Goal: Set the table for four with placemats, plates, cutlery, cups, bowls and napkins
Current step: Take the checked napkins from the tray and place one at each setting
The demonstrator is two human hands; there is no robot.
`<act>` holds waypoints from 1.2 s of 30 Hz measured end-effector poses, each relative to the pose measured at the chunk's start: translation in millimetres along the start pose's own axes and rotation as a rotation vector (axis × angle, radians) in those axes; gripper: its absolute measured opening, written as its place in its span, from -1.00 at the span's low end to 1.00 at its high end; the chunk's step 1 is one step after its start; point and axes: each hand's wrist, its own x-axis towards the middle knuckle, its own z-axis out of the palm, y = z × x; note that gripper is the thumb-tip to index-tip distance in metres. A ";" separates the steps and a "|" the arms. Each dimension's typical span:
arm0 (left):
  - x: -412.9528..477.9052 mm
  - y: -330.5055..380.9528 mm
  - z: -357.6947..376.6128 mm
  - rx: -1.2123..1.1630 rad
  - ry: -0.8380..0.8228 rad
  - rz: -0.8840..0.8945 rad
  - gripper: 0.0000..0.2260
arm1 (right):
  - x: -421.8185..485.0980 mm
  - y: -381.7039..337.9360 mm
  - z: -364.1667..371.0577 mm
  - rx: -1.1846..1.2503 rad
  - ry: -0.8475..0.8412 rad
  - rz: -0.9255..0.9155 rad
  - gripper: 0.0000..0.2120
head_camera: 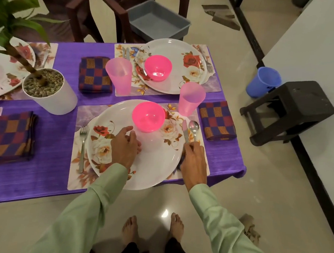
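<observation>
While the near-right setting looked all but complete, the right hand (194,161) lay on the cutlery just right of the plate (158,164). Its fingers were curled down over the handle ends of the knife (185,130) and spoon (193,128). The grip seemed to be on the knife; whether the spoon was pinched too, could not tell. Both pieces lay on the placemat (86,112), side by side, long axes running away from the person. Blade and spoon bowl pointed toward the cup (191,99), handles toward the table edge, far ends leaning slightly left. The knife sat between plate rim and spoon, close to the rim. The left hand (125,144) rested mid-plate, fingers loosely curled, holding nothing — the plate's width away from the cutlery. The bowl (148,116) stood on the plate's far side, the fork (82,144) lay left of the plate, and the napkin (216,120) lay right of the placemat. Judged: the step was squaring up knife and spoon. It was the right hand's work, being already on the handles — any nudge would go along their line, minding the plate rim.
</observation>
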 end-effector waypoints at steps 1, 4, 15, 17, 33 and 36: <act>-1.6 -0.2 -0.3 0.007 -0.001 0.000 -0.70 | -1.8 1.3 1.6 0.001 0.001 -0.005 -0.60; -4.9 -0.7 -0.3 0.016 0.003 0.000 -0.70 | -4.6 5.4 2.3 0.015 -0.002 -0.033 -0.61; -11.5 -4.0 -4.1 0.014 0.014 0.004 -0.70 | 32.1 25.5 -26.3 0.262 0.161 0.210 -0.81; -14.1 -4.8 -1.3 0.018 -0.002 0.013 -0.70 | 36.6 20.6 -19.1 0.175 0.128 0.181 -0.82; -12.8 -5.8 -1.0 0.029 0.000 0.030 -0.72 | 36.9 15.2 -28.8 0.255 0.219 0.218 -0.77; -10.4 -5.4 -1.1 0.017 0.014 0.027 -0.72 | 59.4 6.3 -38.0 0.403 0.250 0.245 -0.53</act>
